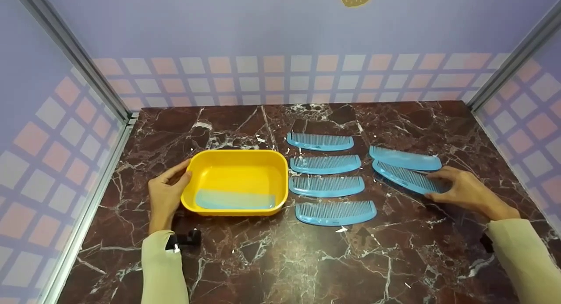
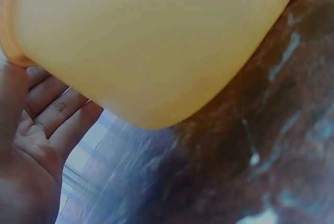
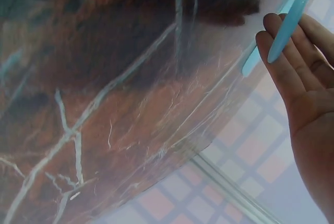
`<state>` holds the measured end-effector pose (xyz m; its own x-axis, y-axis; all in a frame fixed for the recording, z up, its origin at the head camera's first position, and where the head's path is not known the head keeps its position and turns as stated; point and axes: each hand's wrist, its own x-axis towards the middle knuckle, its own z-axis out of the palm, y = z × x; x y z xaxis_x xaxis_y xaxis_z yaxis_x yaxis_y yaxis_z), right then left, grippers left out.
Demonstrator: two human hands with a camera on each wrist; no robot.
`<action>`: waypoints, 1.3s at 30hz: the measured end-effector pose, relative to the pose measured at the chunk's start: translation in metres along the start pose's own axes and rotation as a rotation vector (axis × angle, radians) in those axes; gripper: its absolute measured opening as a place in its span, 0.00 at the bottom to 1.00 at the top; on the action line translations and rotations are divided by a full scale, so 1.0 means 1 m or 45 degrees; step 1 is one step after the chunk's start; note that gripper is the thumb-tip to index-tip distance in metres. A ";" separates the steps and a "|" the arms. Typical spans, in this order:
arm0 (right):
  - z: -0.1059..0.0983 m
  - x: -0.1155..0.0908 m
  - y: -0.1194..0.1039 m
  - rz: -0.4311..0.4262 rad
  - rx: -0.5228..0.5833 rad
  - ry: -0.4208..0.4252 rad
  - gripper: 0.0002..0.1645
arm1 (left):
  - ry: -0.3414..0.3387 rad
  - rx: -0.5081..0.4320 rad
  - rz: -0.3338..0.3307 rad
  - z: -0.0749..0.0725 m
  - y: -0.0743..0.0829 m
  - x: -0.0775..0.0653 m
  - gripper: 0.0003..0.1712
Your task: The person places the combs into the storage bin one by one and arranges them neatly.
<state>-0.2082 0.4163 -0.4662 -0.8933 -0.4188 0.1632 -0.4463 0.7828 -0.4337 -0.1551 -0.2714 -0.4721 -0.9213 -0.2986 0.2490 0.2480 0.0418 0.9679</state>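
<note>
At the left, my left hand point(image 1: 165, 192) grips the rim of a yellow plastic basin point(image 1: 236, 212), thumb over the edge and fingers along the outside. The left wrist view shows those fingers behind the basin wall point(image 2: 156, 78). Inside the basin lies one blue comb point(image 1: 234, 202) near the front wall. On the right, my right hand point(image 1: 469, 192) pinches the right end of another blue comb point(image 1: 401, 176), which slants down to the right. Just behind it lies a further comb point(image 1: 405, 158), partly overlapped. In the right wrist view, the held comb point(image 3: 289, 28) crosses the fingers.
Several blue combs, the nearest one point(image 1: 336, 213) among them, lie in a column right of the basin, teeth facing away. The dark red marble tabletop point(image 1: 285, 269) ends at a tiled back wall point(image 1: 280, 76), with side walls left and right.
</note>
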 end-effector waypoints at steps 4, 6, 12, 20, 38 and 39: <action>0.000 0.003 -0.006 -0.009 0.004 0.034 0.30 | 0.000 -0.015 -0.004 -0.001 0.000 0.000 0.19; -0.001 0.005 -0.010 -0.014 0.006 0.041 0.30 | -0.004 -0.016 -0.002 -0.002 0.000 0.000 0.19; -0.002 0.016 -0.028 -0.038 0.030 0.060 0.29 | 0.001 -0.010 0.007 -0.002 0.000 0.000 0.19; 0.000 0.034 -0.056 -0.122 0.033 0.075 0.31 | -0.004 -0.017 0.007 -0.001 -0.001 0.001 0.19; 0.028 0.082 -0.120 -0.316 0.223 0.085 0.32 | 0.011 0.015 -0.010 -0.001 0.001 0.001 0.18; 0.030 0.084 -0.124 -0.316 0.231 0.075 0.33 | 0.011 0.013 -0.009 0.000 0.001 0.001 0.18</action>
<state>-0.2265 0.2701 -0.4256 -0.7622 -0.5553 0.3326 -0.6389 0.5630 -0.5242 -0.1559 -0.2718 -0.4704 -0.9206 -0.3069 0.2416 0.2382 0.0491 0.9700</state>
